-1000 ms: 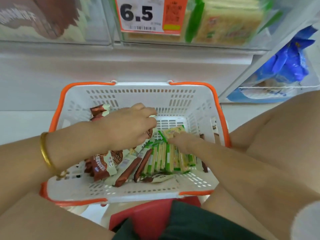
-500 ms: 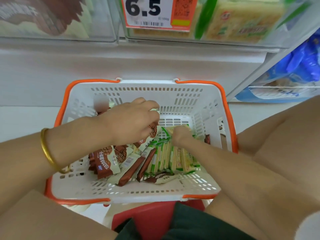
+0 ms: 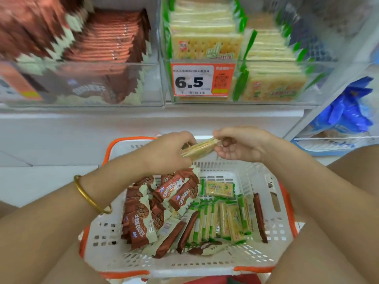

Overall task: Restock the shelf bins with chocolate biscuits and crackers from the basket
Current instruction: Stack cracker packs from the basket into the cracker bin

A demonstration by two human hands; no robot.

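Left hand (image 3: pixel 168 153) and right hand (image 3: pixel 241 146) have risen from the basket (image 3: pixel 205 263), together gripping cracker packs (image 3: pixel 200 149) below the "6.5" tag (image 3: pixel 202 80).

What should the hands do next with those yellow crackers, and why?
Probably lift the thin stack of yellow cracker packets, pinched between left hand and right hand above the white plastic basket, into the clear plastic bin above, since matching green-edged crackers fill it.
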